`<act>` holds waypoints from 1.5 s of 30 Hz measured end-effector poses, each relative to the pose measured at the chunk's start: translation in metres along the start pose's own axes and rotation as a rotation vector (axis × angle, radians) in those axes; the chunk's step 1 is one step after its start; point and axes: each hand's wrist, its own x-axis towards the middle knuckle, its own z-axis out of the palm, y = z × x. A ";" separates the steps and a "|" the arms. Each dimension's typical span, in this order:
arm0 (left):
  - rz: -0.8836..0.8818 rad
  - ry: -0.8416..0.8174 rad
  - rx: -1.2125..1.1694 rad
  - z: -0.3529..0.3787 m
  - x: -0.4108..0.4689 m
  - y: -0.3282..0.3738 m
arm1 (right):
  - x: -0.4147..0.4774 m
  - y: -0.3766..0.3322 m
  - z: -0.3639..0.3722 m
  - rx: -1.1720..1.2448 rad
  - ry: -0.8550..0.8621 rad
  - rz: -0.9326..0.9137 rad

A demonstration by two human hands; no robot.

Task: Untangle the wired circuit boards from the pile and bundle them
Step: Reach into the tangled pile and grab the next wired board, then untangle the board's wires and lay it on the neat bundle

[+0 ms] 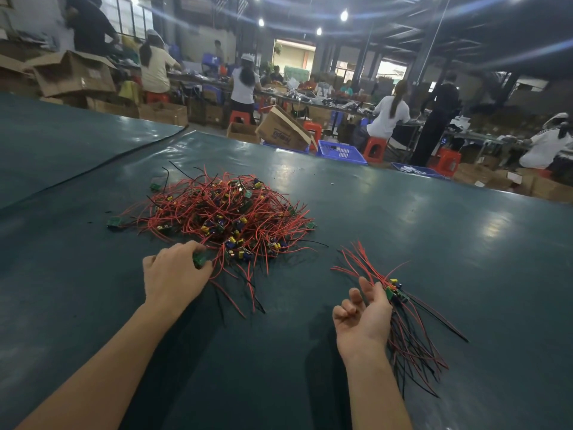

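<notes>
A tangled pile (223,212) of small green circuit boards with red and black wires lies on the dark green table (434,243). My left hand (173,274) reaches into the pile's near edge, and its fingers pinch a green circuit board (200,260). To the right lies a sorted bundle (400,308) of boards, its wires fanning toward and away from me. My right hand (362,318) rests palm up just left of that bundle, fingers loosely curled, holding nothing; its fingertips are close to the bundle's boards.
A dark seam (93,172) runs across the table cover at the left. Beyond the far table edge stand cardboard boxes (282,128), blue crates (339,152), red stools (375,148) and several people at other benches.
</notes>
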 end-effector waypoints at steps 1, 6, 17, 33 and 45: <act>0.007 0.036 -0.079 0.000 0.000 0.001 | 0.000 0.000 0.000 -0.001 0.000 0.000; 0.147 0.326 -0.511 -0.007 0.001 0.005 | -0.001 0.001 0.000 -0.019 -0.005 -0.009; 0.771 0.475 -0.629 -0.011 -0.017 0.044 | -0.021 0.020 0.014 -0.314 -0.154 -0.232; 0.911 0.010 -0.558 -0.008 -0.041 0.060 | -0.042 0.039 0.023 -0.541 -0.340 -0.279; 0.837 0.284 -0.376 -0.009 -0.036 0.058 | -0.036 0.034 0.020 -0.482 -0.194 -0.310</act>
